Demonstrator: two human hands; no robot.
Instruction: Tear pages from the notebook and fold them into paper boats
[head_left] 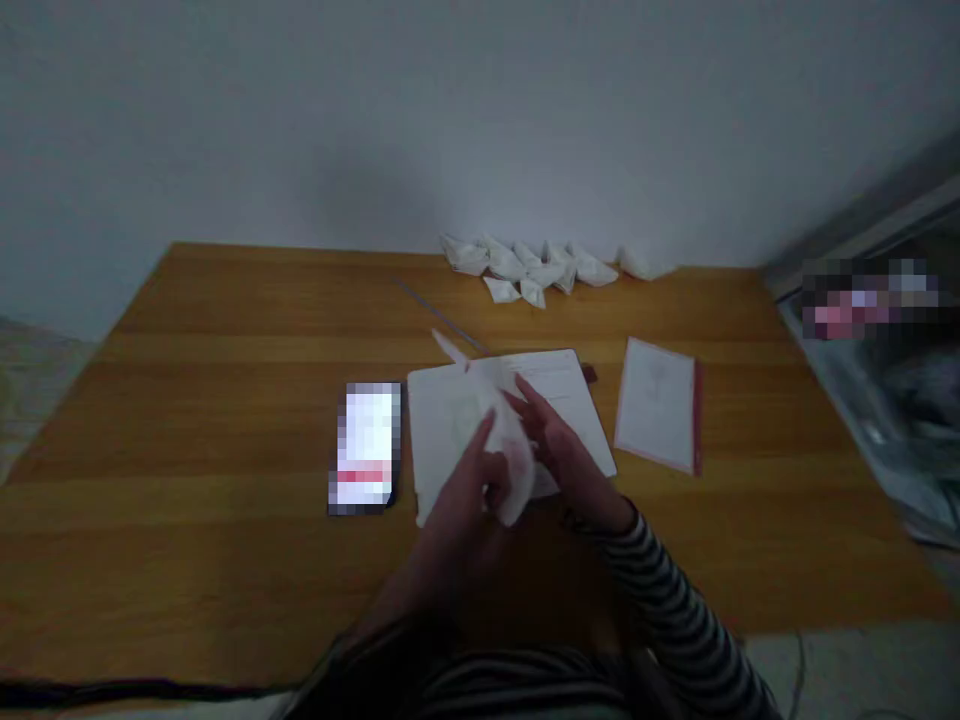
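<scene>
A thin white sheet of paper (516, 462), partly folded and standing up, is between my two hands above an open notebook (435, 440). My left hand (476, 475) is closed on its near left side, index finger extended along the paper and the other fingers curled. From the right, my right hand (559, 445) grips the same sheet, its fingers bent toward the fold. A pointed flap of the paper sticks up toward the far left. My hands hide part of the sheet and the middle of the notebook.
Several folded white paper shapes (529, 265) sit along the wall. A blurred phone (367, 445) lies left of the notebook, and a flat white pad with a red edge (656, 405) lies right. A thin dark rod (439, 313) is behind, on the wooden table (247, 400).
</scene>
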